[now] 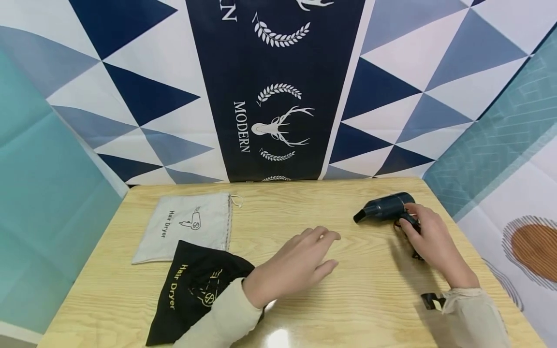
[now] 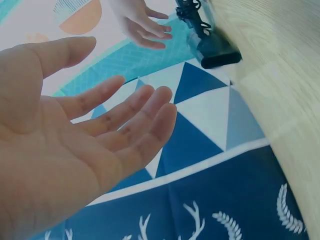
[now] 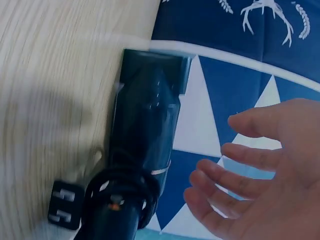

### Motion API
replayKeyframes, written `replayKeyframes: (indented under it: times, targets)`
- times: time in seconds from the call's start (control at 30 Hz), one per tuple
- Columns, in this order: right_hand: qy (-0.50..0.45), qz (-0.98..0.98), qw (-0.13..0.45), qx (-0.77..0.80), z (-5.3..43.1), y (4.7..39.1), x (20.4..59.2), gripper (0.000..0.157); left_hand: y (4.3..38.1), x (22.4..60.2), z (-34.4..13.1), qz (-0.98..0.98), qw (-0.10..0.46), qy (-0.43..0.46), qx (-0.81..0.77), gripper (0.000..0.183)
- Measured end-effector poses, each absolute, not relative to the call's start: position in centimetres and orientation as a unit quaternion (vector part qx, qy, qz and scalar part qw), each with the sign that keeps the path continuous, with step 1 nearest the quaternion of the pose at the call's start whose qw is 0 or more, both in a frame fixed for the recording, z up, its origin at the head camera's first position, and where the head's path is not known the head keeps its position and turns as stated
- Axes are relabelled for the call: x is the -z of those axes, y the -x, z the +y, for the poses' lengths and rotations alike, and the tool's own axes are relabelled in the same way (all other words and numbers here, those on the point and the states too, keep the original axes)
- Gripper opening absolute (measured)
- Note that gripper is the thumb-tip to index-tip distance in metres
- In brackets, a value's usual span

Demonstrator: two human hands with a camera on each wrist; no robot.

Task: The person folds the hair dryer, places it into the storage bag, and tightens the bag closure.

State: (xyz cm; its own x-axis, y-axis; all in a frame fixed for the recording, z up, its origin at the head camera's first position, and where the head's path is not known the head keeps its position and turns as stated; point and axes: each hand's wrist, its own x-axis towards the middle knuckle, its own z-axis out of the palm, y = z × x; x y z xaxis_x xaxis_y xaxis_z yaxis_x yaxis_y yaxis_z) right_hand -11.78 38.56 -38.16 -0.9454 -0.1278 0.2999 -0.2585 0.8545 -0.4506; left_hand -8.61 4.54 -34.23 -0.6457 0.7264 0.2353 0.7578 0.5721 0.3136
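Note:
A dark hair dryer (image 1: 385, 208) lies at the right of the table, its flat nozzle towards the left. Its black cord (image 3: 117, 185) is wound round the handle, and a two-pin plug (image 3: 65, 205) hangs beside it. My right hand (image 1: 431, 241) is over the handle in the head view; the right wrist view shows its loosely bent fingers (image 3: 245, 180) apart from the dryer. Above the middle of the table my left hand (image 1: 293, 266) is held with fingers relaxed and nothing in them, as its palm (image 2: 65, 150) in the left wrist view also shows.
A black drawstring-type pouch (image 1: 174, 299) printed "Hair Dryer" lies under my left forearm, overlapping a light grey pouch (image 1: 183, 208) with the same print. A small black piece (image 1: 432, 301) is by my right cuff. Patterned cloth (image 1: 278, 96) stands behind the wooden table (image 1: 348, 299).

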Motion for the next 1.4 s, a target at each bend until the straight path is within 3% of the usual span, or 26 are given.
replayKeyframes:
  times: [0.37,0.87,1.4]
  targets:
    - [-0.031,-0.975,0.03,-0.219,40.6,12.3,39.1,0.062,10.9,35.9,8.5,-0.869,-0.005,0.405,0.283,0.044]
    - [-0.004,-0.974,-0.051,-0.219,43.0,12.1,40.0,0.068,10.5,36.6,15.5,-0.884,-0.004,0.404,0.234,0.05]
    - [0.011,-0.967,-0.061,-0.249,43.8,11.5,41.9,0.073,15.6,39.5,20.7,-0.894,0.011,0.338,0.294,0.045]
